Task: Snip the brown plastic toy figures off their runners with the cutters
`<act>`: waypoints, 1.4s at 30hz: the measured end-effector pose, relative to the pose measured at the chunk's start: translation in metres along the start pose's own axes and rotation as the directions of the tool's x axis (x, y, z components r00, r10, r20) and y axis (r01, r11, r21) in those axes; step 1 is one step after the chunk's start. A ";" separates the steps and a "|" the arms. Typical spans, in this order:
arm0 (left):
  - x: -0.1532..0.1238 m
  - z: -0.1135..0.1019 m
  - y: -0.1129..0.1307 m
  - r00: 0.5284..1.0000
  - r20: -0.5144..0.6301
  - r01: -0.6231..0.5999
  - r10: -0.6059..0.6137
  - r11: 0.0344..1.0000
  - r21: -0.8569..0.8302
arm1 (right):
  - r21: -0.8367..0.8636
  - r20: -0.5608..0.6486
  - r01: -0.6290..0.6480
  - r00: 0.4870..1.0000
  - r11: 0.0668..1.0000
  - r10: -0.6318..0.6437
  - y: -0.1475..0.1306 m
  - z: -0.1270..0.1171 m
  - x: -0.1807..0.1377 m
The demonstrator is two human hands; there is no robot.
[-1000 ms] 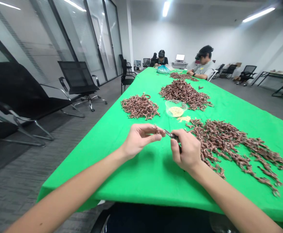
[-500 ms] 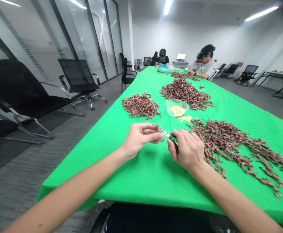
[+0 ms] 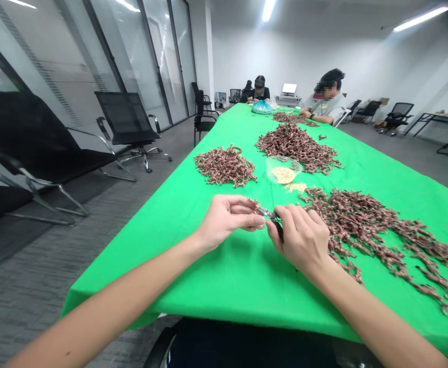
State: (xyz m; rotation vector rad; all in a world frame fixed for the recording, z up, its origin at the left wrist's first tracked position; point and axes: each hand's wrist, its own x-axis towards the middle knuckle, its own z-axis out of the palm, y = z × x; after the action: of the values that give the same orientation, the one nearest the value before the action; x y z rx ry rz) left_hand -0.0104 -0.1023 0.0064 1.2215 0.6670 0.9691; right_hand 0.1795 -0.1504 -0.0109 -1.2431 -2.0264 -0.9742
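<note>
My left hand (image 3: 229, 220) is closed, pinching a small reddish-brown knobbly piece (image 3: 253, 202) at its fingertips. Wrapped in my right hand (image 3: 303, 234) is a pair of small pliers (image 3: 267, 212) with dark handles. Their metal jaws point left and meet the piece by my left fingertips; whether they grip it I cannot tell. Right of my right hand spreads a large heap of similar brown pieces (image 3: 362, 220), trailing toward the near right. A smaller pile (image 3: 226, 166) lies beyond my left hand.
A clear bowl (image 3: 284, 171) holds pale yellow bits, with some spilled bits (image 3: 296, 187) beside it. Behind it rises another brown pile (image 3: 296, 145) on the green tablecloth (image 3: 178, 271). Two people (image 3: 329, 97) sit farther along, near a blue bag (image 3: 261, 107). Chairs (image 3: 126, 122) stand at left.
The view has shifted slightly, so everything sits a little farther right. The plier jaws are now closer to my left fingertips. Both hands keep their holds.
</note>
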 end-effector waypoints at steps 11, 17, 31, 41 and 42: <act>0.001 -0.001 0.000 0.998 0.067 0.024 -0.021 0.998 -0.053 | -0.076 -0.005 0.003 1.000 0.997 -0.004 -0.001 0.000 -0.001; 0.002 -0.003 0.000 0.996 0.093 0.011 -0.007 0.999 -0.051 | -0.048 -0.005 -0.020 1.000 0.999 0.020 -0.001 -0.001 -0.002; 0.003 -0.004 -0.002 0.988 0.134 -0.077 0.076 0.997 0.003 | 0.048 -0.001 -0.027 1.000 0.999 0.027 -0.003 -0.002 -0.003; 0.002 -0.004 0.003 0.982 0.151 -0.135 0.117 0.984 0.116 | 0.193 -0.044 -0.156 0.985 0.969 0.167 0.010 0.003 -0.003; 0.003 -0.004 0.003 0.982 0.147 -0.140 0.122 0.982 0.126 | 0.203 -0.039 -0.155 0.985 0.967 0.166 0.011 0.003 -0.003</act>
State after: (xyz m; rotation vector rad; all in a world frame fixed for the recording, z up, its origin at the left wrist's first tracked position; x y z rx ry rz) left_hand -0.0132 -0.0982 0.0087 1.4546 0.5544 0.9493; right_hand 0.1900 -0.1464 -0.0119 -1.2355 -1.8955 -0.7030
